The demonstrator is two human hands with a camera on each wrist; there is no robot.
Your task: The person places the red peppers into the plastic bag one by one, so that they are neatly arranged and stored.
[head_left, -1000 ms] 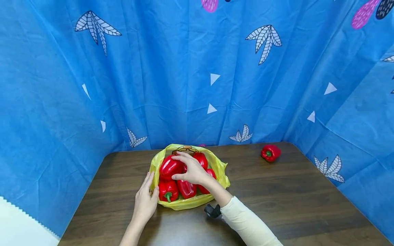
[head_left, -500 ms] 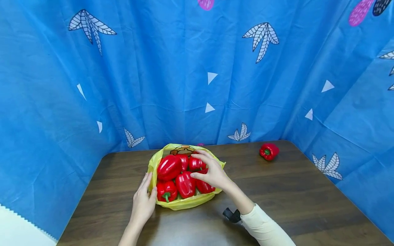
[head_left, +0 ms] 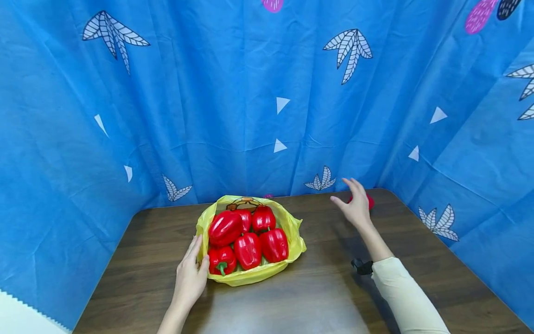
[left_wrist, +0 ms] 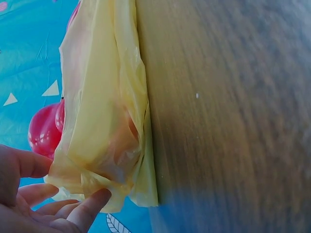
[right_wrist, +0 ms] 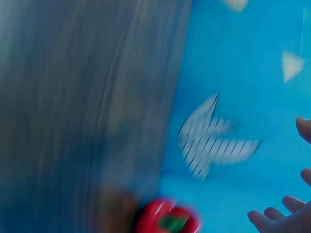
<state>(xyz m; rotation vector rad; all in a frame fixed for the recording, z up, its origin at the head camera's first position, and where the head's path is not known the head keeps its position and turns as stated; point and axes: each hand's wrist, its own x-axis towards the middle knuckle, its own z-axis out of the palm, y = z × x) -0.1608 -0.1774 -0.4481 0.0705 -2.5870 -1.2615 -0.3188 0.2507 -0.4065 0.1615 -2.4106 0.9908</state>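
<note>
A yellow plastic bag (head_left: 250, 279) stands open on the table, with several red bell peppers (head_left: 248, 250) inside. My left hand (head_left: 189, 278) rests against the bag's left side, fingers fairly straight. In the left wrist view, that hand (left_wrist: 36, 211) has its thumb and fingers spread at the bag's edge. At the far right, my right hand (head_left: 356, 208) is in the air with fingers and thumb apart, holding nothing. It partly covers a loose red bell pepper (head_left: 371, 202) in the head view. The right wrist view catches this pepper (right_wrist: 163, 219), blurred, at the bottom, apart from the fingers.
The dark wooden table (head_left: 292, 297) reaches back to a blue patterned curtain (head_left: 225, 116), which also hangs along both sides. Under my right wrist is a small black device (head_left: 362, 266), apparently the wrist camera.
My right hand has left the bag, where it hovered over the peppers, and moved right to the loose pepper. My left hand stays at the bag's left side.
</note>
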